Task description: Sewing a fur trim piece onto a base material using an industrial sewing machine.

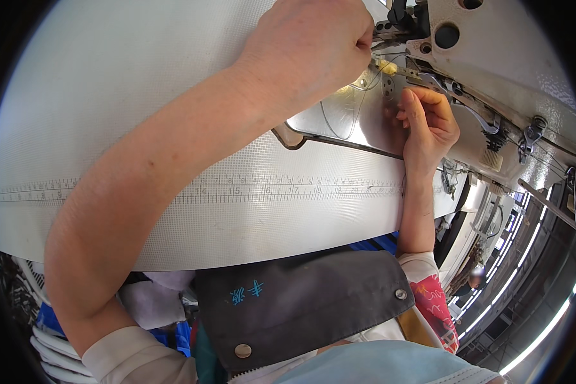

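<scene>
A white sewing machine (493, 70) fills the upper right. My left hand (310, 48) reaches across to its needle area, beside the presser foot parts (400, 29). Its fingers are curled closed, and the tips are hidden behind the hand. A small yellow piece (387, 66) sits just right of that hand. My right hand (429, 121) is raised over the shiny metal plate (371, 125), with thumb and fingers drawn together. Whatever lies in that pinch is too small to make out. A thin dark thread (326, 121) loops across the plate between my hands.
The pale textured tabletop (128, 70) has a printed ruler strip (249, 190) along its near side. A dark flap with snaps (301, 301) lies below the table edge. Tension knobs (491, 160) and thread guides (532, 131) stick out of the machine at right. A person (473, 278) is far off.
</scene>
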### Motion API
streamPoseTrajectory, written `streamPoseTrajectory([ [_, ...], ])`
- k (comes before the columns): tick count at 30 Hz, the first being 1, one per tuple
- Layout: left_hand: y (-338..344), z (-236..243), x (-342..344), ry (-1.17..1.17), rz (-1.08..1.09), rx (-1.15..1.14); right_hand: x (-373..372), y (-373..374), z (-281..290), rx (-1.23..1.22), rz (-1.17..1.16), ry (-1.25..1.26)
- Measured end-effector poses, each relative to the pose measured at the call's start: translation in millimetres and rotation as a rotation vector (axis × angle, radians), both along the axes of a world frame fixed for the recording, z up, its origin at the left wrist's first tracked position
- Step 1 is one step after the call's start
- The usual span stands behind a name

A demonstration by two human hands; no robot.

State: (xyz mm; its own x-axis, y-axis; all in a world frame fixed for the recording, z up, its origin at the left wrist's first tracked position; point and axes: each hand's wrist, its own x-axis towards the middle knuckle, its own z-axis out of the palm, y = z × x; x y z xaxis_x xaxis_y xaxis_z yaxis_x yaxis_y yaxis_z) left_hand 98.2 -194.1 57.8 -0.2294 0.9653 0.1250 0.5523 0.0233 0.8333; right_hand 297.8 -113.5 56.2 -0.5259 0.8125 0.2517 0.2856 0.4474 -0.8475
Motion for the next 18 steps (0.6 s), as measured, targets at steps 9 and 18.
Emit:
streamPoseTrajectory([
  [9,-3,10,-4,-0.096,-0.032,-0.051,-2,-1,0,0.022,0.006,-0.008],
  [18,-4,12,-5,-0.092,-0.036,-0.029,-2,-2,-1,0.032,0.039,0.006],
])
